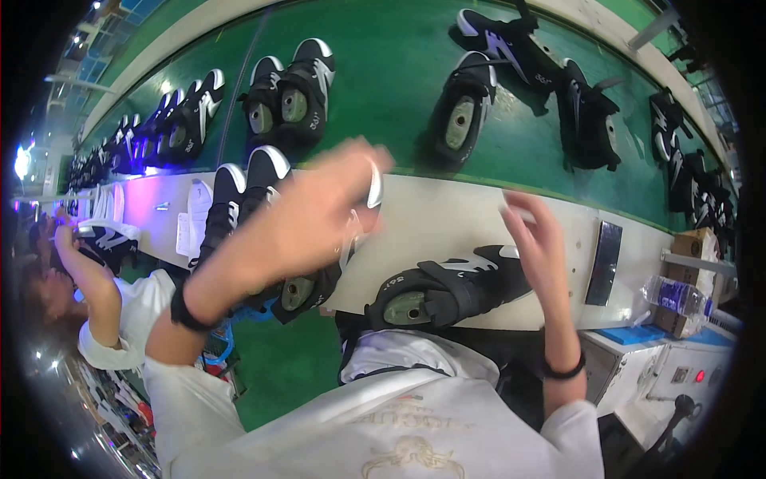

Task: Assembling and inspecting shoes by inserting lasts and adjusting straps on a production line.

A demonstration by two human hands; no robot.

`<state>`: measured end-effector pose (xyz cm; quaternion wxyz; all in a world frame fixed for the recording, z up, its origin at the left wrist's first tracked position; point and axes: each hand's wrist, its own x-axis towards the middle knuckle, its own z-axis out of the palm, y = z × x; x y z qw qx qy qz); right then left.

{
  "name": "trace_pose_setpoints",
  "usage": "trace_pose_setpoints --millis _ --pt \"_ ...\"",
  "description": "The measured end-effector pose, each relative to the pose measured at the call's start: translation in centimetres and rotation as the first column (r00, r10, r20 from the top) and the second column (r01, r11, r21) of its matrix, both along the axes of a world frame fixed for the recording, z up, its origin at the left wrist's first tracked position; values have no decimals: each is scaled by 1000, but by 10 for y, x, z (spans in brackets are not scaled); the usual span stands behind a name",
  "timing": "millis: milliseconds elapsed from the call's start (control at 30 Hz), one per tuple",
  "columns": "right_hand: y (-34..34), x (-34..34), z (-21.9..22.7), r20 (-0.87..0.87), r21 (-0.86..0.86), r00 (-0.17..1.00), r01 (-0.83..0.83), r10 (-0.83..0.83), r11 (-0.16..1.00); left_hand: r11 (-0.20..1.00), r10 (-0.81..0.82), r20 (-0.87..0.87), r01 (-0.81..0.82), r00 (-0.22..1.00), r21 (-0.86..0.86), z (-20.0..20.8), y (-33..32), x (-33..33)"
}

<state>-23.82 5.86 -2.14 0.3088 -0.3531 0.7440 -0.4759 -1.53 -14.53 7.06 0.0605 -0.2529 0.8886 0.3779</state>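
I count two black-and-white shoes on the white bench [447,219]: one shoe [451,289] lies on its side just left of my right hand [536,239], long axis running left-right, toe toward that hand and opening toward my chest; the second shoe [299,287] sits partly hidden under my left hand [307,219]. My left hand is blurred, fingers loosely curled near a small white piece, and I cannot tell whether it grips it. My right hand pinches a small white object [517,211]. Beyond the bench, the green conveyor belt [383,80] carries further shoes, some in pairs.
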Motion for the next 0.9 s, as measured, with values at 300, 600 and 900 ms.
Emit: trace_pose_setpoints --millis 300,600,900 --pt "-159 -30 -73 -287 257 953 -24 100 966 984 -172 -60 174 983 44 -69 141 17" --pt "-114 -145 -47 -314 188 863 -353 396 917 951 257 -59 -242 965 190 -72 195 10" --pt "-59 -166 -53 -378 192 871 -256 313 947 736 642 -374 -674 669 59 -111 123 -74"
